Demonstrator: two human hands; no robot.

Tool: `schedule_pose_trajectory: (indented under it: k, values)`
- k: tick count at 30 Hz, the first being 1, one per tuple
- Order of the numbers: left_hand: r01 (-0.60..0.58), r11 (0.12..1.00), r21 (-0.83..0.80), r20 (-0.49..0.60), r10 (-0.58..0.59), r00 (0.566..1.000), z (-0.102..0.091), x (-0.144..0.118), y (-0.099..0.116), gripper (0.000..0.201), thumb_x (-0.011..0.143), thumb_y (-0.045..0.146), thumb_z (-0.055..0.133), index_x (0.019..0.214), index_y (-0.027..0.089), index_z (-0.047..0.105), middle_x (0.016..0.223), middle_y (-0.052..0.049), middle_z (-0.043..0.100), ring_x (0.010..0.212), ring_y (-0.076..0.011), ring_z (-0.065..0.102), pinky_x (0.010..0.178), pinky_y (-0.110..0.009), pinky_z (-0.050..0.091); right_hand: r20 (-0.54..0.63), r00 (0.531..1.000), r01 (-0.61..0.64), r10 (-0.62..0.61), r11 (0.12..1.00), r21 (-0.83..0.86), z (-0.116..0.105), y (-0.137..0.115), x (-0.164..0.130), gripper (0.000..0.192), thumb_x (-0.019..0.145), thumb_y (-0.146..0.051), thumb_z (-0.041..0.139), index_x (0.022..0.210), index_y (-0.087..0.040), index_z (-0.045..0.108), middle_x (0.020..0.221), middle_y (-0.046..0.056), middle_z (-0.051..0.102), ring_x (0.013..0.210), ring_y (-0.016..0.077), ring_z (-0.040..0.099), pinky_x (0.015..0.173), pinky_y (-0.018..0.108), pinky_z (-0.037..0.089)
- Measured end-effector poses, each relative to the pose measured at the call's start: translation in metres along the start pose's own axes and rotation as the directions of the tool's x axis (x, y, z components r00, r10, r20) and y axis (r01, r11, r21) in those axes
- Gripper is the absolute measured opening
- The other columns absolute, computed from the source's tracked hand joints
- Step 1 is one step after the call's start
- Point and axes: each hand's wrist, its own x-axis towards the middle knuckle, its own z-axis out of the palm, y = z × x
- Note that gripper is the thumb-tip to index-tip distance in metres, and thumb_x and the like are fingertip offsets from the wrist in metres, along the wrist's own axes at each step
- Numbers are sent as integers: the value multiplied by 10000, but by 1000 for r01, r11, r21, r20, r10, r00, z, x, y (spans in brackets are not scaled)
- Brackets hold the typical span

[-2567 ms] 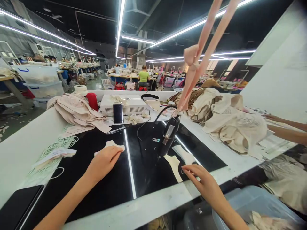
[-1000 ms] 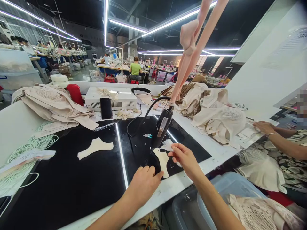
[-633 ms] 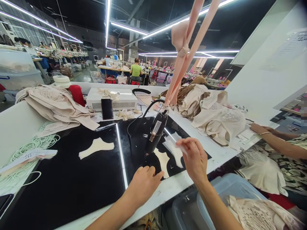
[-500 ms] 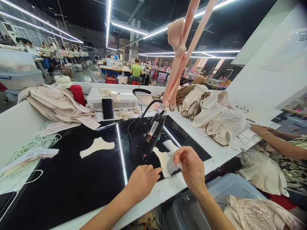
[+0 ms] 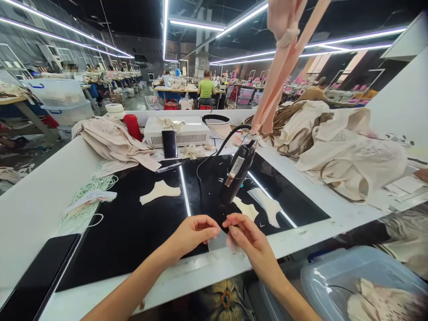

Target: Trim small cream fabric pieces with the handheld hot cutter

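My left hand (image 5: pixel 190 232) and my right hand (image 5: pixel 249 238) meet over the near edge of the black work surface (image 5: pixel 133 232). Between their fingertips they pinch a small thin translucent piece (image 5: pixel 219 240). Just beyond them a black hand-held tool (image 5: pixel 236 171) hangs tip-down from pink straps (image 5: pixel 279 67). Two cream cut fabric pieces (image 5: pixel 247 209) (image 5: pixel 269 204) lie under and right of the tool. A third cream piece (image 5: pixel 160 191) lies to the left on the black surface.
A white machine box (image 5: pixel 187 131) with a phone (image 5: pixel 169 143) leaning on it stands at the back, beside a red cylinder (image 5: pixel 132 126). Beige garment piles (image 5: pixel 113 142) (image 5: pixel 344 147) lie left and right. White cord (image 5: pixel 90 200) is coiled left. A plastic bin (image 5: pixel 361 285) sits below right.
My right hand has carried the thin piece from beside the tool down to the table's near edge. My left hand has come up to pinch it too. The view has swung left.
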Motion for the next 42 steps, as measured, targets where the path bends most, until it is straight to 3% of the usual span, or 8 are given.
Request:
schedule_pose_trajectory:
  k: [6,10,15,22,28,31,36,42]
  values:
    - [31,997,72,-122,-22,992,-38,-31,4,312,827,431,767,916,136,722,785,3,598,680,-96,476,645,-231,394,127,964,-222,234,970,-103,7,5,4,378,830,-526,724,1020,-201,747,762,17,682,678,149,592,660,275,515]
    - [32,994,109,-182,-12,983,-52,-47,8,317,833,440,758,896,135,704,755,11,582,667,-96,484,650,-236,401,155,952,-236,264,955,-179,15,9,8,322,828,-502,695,890,-191,747,763,22,700,652,138,582,653,263,494]
    - [42,987,153,-235,-4,972,-63,-54,6,291,848,427,723,880,148,649,697,34,555,615,-86,478,632,-232,405,206,946,-201,251,950,-237,29,14,12,269,862,-457,638,902,-199,705,744,10,683,640,140,568,641,261,472]
    - [79,970,230,-285,-11,958,-81,-56,2,250,859,402,671,853,165,590,677,35,564,566,-84,485,574,-221,402,212,975,33,72,892,-450,47,11,15,206,882,-358,566,767,-212,655,726,-4,584,673,150,533,590,260,372]
    - [90,942,322,-295,10,955,-90,-52,1,207,865,373,631,852,169,602,666,43,548,537,-80,481,543,-212,403,251,968,116,29,831,-545,53,13,17,175,901,-269,535,761,-224,629,742,-13,575,670,145,525,572,258,359]
    - [80,911,405,-312,55,949,-93,-44,-4,208,876,380,608,879,174,630,683,33,551,557,-102,506,521,-218,409,222,975,175,-35,738,-651,54,19,22,181,919,-237,521,765,-230,616,740,-14,582,688,151,552,605,259,399]
    - [28,779,627,-377,272,885,-93,-31,-12,182,921,338,567,993,212,677,925,-28,646,794,-169,585,690,-279,487,162,977,210,-136,538,-817,50,34,29,186,945,-252,514,781,-231,597,760,11,594,754,200,591,646,303,411]
    - [-104,603,791,-186,398,898,-85,-31,-20,167,954,257,557,969,244,722,1011,-36,674,959,-205,606,909,-346,480,181,939,293,-292,407,-865,43,47,24,163,990,-281,503,1073,-232,634,867,50,620,795,234,602,688,339,445]
